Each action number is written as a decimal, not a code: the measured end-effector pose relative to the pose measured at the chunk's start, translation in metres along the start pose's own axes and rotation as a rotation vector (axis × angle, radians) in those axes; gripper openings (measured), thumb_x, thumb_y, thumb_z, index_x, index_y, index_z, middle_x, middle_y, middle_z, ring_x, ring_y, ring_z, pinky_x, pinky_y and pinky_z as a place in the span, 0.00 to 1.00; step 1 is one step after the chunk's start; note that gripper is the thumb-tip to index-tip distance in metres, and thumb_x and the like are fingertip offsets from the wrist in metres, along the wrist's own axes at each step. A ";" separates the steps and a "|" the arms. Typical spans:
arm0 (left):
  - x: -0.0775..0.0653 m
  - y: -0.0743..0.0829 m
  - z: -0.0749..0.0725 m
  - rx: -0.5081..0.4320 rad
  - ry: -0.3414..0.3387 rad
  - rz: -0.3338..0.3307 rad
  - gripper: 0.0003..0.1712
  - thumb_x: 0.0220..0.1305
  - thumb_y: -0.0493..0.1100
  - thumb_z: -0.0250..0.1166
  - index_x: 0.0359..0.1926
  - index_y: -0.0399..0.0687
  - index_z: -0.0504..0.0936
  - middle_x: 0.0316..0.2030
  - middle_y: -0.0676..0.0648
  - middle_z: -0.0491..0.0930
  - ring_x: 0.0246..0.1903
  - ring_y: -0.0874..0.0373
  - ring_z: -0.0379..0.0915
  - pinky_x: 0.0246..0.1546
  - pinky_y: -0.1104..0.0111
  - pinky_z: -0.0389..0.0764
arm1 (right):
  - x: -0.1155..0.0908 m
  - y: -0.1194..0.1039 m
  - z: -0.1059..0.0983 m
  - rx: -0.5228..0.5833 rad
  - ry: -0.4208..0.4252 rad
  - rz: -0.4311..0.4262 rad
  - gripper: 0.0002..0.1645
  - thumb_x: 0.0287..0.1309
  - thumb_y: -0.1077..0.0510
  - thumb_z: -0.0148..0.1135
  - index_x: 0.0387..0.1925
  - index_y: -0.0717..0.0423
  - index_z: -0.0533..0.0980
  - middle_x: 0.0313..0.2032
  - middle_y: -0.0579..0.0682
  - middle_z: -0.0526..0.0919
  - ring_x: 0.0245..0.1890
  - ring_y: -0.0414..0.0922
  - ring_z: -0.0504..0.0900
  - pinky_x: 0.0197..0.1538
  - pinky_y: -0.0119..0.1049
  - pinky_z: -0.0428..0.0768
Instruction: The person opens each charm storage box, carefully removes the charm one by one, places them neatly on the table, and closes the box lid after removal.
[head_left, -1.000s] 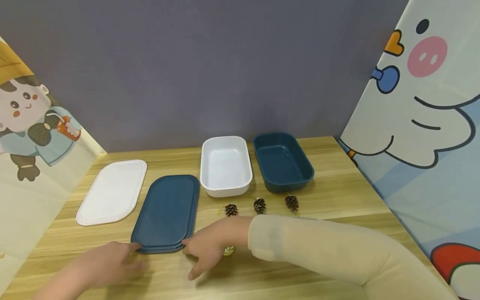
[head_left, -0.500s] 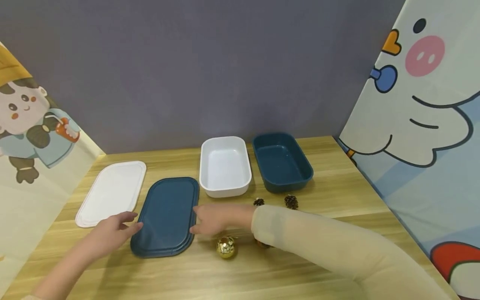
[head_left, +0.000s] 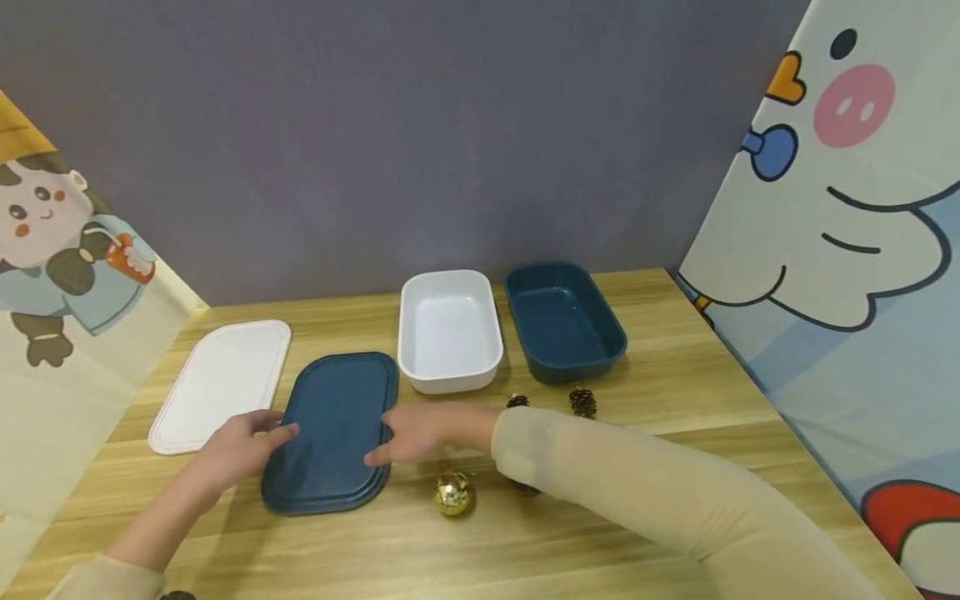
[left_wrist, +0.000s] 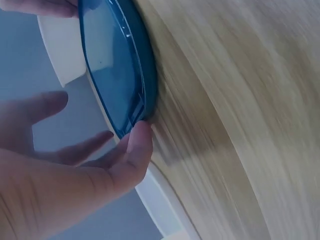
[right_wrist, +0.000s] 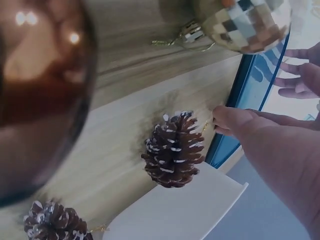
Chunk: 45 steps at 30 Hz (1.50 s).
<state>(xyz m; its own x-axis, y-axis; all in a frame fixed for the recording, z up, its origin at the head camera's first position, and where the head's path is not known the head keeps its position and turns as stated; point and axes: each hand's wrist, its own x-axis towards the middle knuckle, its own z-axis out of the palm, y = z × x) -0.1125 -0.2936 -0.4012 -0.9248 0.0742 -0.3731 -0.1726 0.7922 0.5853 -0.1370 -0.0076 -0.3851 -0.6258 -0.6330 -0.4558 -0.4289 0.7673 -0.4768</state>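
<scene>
In the head view a dark blue flat lid lies on the wooden table. My left hand is at its left edge, thumb reaching over the rim. In the left wrist view the left thumb touches the lid's rim while the other fingers stay spread and fairly straight. Across the lid, my right hand touches the right edge with thumb and forefinger extended. The right wrist view shows the right thumb against the lid's side. Close to this hand are a gold mirrored ball ornament and pinecones.
A white lid lies to the left. A white box and a dark blue box stand open at the back by the grey wall. My right sleeve partly covers pinecones. A shiny copper ball is near the right wrist.
Both hands have moved from the lid's front corners up along its sides. My left hand, lately off the left edge, now touches it. The gold ball has come fully into view.
</scene>
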 end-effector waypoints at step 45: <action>-0.047 0.072 -0.031 -0.404 0.463 0.160 0.32 0.81 0.48 0.60 0.77 0.37 0.70 0.31 0.75 0.82 0.32 0.77 0.84 0.35 0.80 0.83 | -0.036 0.012 -0.050 0.710 0.593 -0.241 0.32 0.81 0.65 0.46 0.82 0.56 0.61 0.82 0.53 0.63 0.80 0.49 0.68 0.76 0.40 0.74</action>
<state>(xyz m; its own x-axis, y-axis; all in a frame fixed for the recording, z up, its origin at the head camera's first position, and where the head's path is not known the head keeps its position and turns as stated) -0.0919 -0.2585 -0.3188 -0.9850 -0.1681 0.0388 -0.0504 0.4954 0.8672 -0.1520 0.0292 -0.3373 -0.8841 -0.4609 0.0766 -0.2163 0.2585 -0.9415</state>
